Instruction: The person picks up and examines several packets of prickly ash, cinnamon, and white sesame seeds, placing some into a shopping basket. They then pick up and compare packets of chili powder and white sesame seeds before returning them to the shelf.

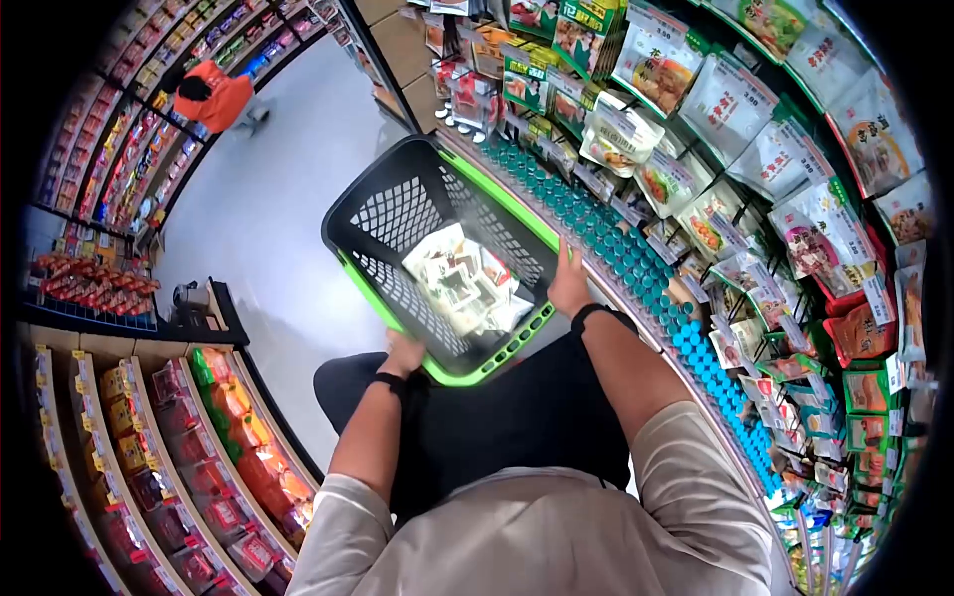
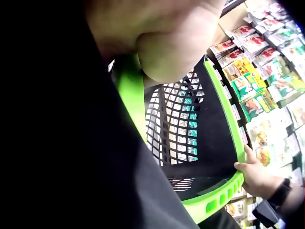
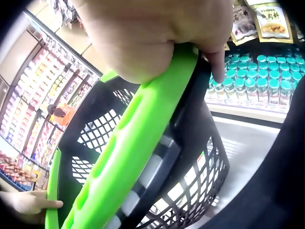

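Both hands hold a black mesh shopping basket (image 1: 343, 214) with a bright green rim, in front of the person's lap. The left hand (image 1: 404, 353) grips the rim at the near left corner. At the near right corner, the right hand (image 1: 569, 283) grips it too, with a finger bent down over the edge in the right wrist view. Several white packets with printed labels (image 1: 462, 283) lie in a heap on the basket's floor. Part of the left hand (image 2: 176, 47) is cut off in its own wrist view, where dark cloth covers much of the frame.
Close on the right runs a shelf with rows of teal-capped jars (image 1: 596, 214) below hanging seasoning packets (image 1: 730, 104). Shelves of red and orange packages (image 1: 248, 427) stand at the left. A person in orange (image 1: 214, 96) is farther up the pale floor (image 1: 288, 179).
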Demonstrator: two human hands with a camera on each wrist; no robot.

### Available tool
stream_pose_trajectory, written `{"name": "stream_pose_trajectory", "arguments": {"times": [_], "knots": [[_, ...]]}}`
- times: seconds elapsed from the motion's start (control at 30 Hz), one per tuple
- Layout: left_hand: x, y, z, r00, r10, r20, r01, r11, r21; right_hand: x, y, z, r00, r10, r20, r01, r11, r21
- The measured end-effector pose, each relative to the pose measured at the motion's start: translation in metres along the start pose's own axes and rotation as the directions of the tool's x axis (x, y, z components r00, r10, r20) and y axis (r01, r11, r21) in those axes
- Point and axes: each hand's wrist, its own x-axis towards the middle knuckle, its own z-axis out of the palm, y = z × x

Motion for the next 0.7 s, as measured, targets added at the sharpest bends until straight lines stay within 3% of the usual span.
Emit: {"name": "stream_pose_trajectory", "arguments": {"times": [0.03,0.07,0.1,0.17,0.2,0.23,0.3,0.33,0.4,0.47,0.5,0.53,0.57,0.6,0.63,0.67,0.7], "knots": [[-0.009,-0.006,0.004,0.999,0.037,-0.017,-0.038,0.998,-0.059,0.004,0.003,0.001,1.0,-0.004,-0.019,0.003,0.999,-0.038],[-0.022,-0.017,0.008,0.998,-0.044,0.053,0.055,0.973,-0.225,0.0,0.008,0.006,1.0,0.004,-0.01,-0.004,0.997,-0.079],[-0.038,0.027,-0.016,0.956,-0.233,0.176,0.262,0.952,-0.161,-0.005,-0.003,-0.007,0.999,-0.026,-0.024,0.025,0.998,-0.058],[-0.045,-0.044,0.001,0.927,-0.121,0.356,0.15,0.987,-0.056,0.001,-0.017,-0.003,0.993,0.051,0.104,-0.028,0.977,-0.212],[-0.031,-0.047,0.015,0.912,0.304,0.277,-0.238,0.939,-0.249,0.012,-0.022,-0.008,0.981,0.106,0.163,-0.045,0.94,-0.339],[-0.042,0.009,-0.001,0.919,0.337,0.204,-0.232,0.881,-0.411,0.016,-0.025,-0.011,0.961,0.178,0.212,-0.069,0.895,-0.44],[-0.026,-0.027,0.002,0.971,0.029,0.236,0.093,0.868,-0.488,0.007,-0.036,-0.007,0.9,0.346,0.266,-0.099,0.756,-0.647],[-0.015,-0.05,0.011,0.977,-0.064,0.202,0.164,0.834,-0.527,0.02,-0.023,0.017,0.933,0.311,0.183,-0.052,0.618,-0.785],[0.004,-0.078,0.039,0.99,-0.132,0.04,0.133,0.842,-0.523,0.022,-0.053,0.021,0.906,0.392,0.161,0.101,0.17,-0.98],[0.023,-0.074,0.069,0.944,-0.14,-0.299,0.023,0.931,-0.364,0.051,-0.071,0.059,0.771,0.636,0.039,0.307,-0.318,-0.897],[0.031,-0.071,0.084,0.879,-0.138,-0.456,0.015,0.965,-0.263,0.066,-0.079,0.079,0.677,0.736,-0.024,0.472,-0.459,-0.753],[0.034,-0.067,0.091,0.868,-0.094,-0.487,-0.031,0.97,-0.242,0.075,-0.083,0.107,0.731,0.681,0.053,0.495,-0.475,-0.727],[0.024,-0.053,0.084,0.849,-0.078,-0.523,-0.042,0.976,-0.213,0.077,-0.104,0.109,0.794,0.533,0.292,0.443,-0.179,-0.878],[0.005,-0.05,0.073,0.817,-0.093,-0.569,-0.007,0.985,-0.171,0.079,-0.109,0.11,0.745,0.238,0.624,0.519,0.382,-0.765],[-0.017,0.021,0.02,0.908,-0.151,-0.391,0.08,0.978,-0.193,0.084,-0.116,0.115,0.645,0.04,0.763,0.629,0.539,-0.56],[-0.027,0.054,-0.005,0.944,-0.142,-0.298,0.086,0.978,-0.191,0.089,-0.118,0.124,0.554,-0.088,0.828,0.709,0.571,-0.413],[-0.026,0.059,-0.012,0.944,-0.137,-0.301,0.06,0.966,-0.251,0.098,-0.077,0.18,0.618,-0.286,0.732,0.714,0.594,-0.371]]}}
